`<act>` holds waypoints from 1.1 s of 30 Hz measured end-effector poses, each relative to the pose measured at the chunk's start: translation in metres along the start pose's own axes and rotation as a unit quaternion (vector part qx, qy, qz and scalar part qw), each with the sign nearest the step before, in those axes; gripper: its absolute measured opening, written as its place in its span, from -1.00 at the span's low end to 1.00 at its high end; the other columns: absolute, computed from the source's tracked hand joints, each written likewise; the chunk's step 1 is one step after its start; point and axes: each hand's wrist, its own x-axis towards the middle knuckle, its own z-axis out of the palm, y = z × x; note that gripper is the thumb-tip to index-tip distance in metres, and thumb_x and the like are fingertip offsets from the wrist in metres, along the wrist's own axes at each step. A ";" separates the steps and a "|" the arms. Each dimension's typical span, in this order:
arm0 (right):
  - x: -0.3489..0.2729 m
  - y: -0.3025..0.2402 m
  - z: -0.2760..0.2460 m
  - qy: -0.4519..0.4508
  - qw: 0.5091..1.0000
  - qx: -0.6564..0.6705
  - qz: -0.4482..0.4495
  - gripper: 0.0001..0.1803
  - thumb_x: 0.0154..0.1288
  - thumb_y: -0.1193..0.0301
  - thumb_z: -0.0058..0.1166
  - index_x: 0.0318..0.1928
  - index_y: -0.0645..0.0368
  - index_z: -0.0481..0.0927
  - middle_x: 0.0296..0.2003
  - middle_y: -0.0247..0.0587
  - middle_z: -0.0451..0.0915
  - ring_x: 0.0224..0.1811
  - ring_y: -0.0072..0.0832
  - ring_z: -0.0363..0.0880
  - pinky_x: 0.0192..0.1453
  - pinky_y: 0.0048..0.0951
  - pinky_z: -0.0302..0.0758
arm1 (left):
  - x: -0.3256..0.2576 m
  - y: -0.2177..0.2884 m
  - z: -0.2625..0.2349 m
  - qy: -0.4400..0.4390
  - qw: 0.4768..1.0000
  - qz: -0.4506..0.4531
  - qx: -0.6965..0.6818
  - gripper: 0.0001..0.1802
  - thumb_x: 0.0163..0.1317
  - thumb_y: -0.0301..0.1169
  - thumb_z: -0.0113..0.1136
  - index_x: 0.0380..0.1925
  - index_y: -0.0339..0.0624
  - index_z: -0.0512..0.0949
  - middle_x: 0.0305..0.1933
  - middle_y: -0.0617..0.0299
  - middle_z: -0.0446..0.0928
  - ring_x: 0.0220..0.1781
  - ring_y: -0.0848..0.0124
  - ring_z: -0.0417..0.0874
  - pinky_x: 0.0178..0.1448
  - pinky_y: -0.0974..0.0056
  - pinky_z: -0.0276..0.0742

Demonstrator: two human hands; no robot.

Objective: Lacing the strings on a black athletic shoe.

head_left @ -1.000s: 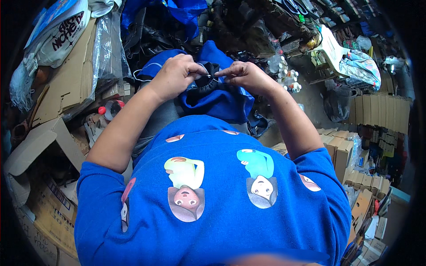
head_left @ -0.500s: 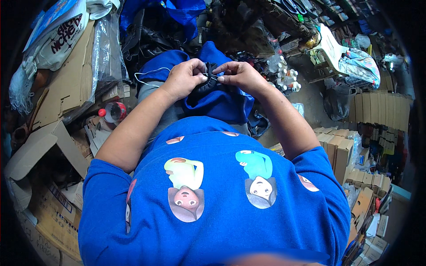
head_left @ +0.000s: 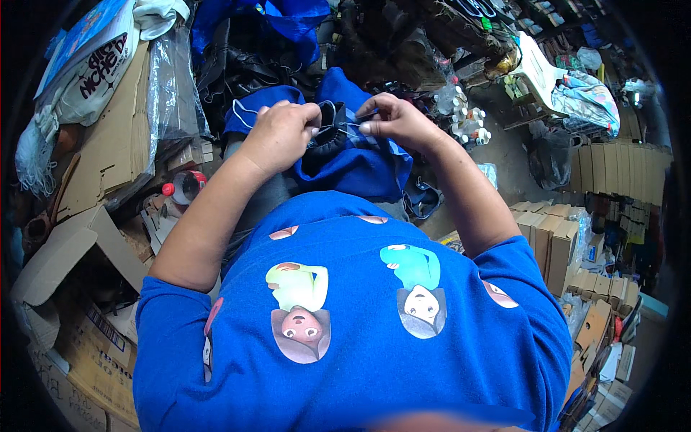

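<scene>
Left hand (head_left: 282, 135): clenched, fingertips pinching the gathered dark opening of the blue cloth bag (head_left: 353, 162) at its left side
Right hand (head_left: 394, 122): clenched in a pinch, thumb and forefinger nipping a thin cord (head_left: 344, 129) at the bag's mouth; the nail of one finger faces up
Cord: runs taut and short between the two hands, just above the dark gathered rim
Blue cloth bag: lies on the person's lap, in the middle of the scene, just far of the belly; its blue body spreads near and to the right under the hands, with a white cord edging the far left fold
Forearms: both come up from the near edge and meet over the bag, left one bare from the sleeve, right one likewise
Shirt (head_left: 353, 345): bright blue with printed cartoon figures, filling the near part of the view
Left side: flattened cardboard boxes (head_left: 86, 173), a clear plastic sheet, a plastic bottle with a red cap (head_left: 183, 187) lying close to the left elbow
Right side: stacks of small brown cartons (head_left: 554, 245) on the floor, well apart from the hands
Far right: a cluster of small white bottles (head_left: 468, 122) near the right wrist's far side
</scene>
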 end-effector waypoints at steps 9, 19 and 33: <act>-0.024 -0.045 -0.033 0.039 0.981 -0.146 -0.121 -0.81 0.19 0.35 0.22 -0.36 0.23 0.58 -0.31 -0.34 0.46 -0.25 -0.59 0.48 -0.20 -0.47 0.44 | 0.017 -0.002 0.014 -0.079 0.986 0.011 -0.146 -0.85 0.22 -0.46 0.04 -0.24 -0.26 0.50 -0.30 -0.09 0.58 -0.21 0.02 0.61 -0.12 0.11 0.49; -0.008 -0.071 -0.005 -0.004 0.780 -0.597 -0.188 -0.90 0.13 0.34 0.08 -0.38 0.06 0.58 -0.39 -0.28 0.57 -0.22 -0.27 0.57 -0.03 -0.26 0.37 | 0.018 -0.006 0.012 -0.072 0.992 0.048 -0.089 -0.88 0.24 -0.45 0.01 -0.28 -0.25 0.46 -0.35 -0.14 0.53 -0.22 -0.09 0.55 -0.16 0.00 0.43; -0.013 -0.015 -0.049 0.005 0.880 -0.467 -0.088 -0.89 0.11 0.44 0.11 -0.31 0.04 0.61 -0.50 -0.16 0.59 -0.39 -0.31 0.59 -0.15 -0.30 0.45 | -0.070 -0.082 -0.017 0.066 0.994 0.051 0.064 -0.72 -0.01 -0.61 -0.06 -0.26 -0.21 0.51 -0.31 0.00 0.55 -0.18 0.05 0.56 -0.10 0.11 0.41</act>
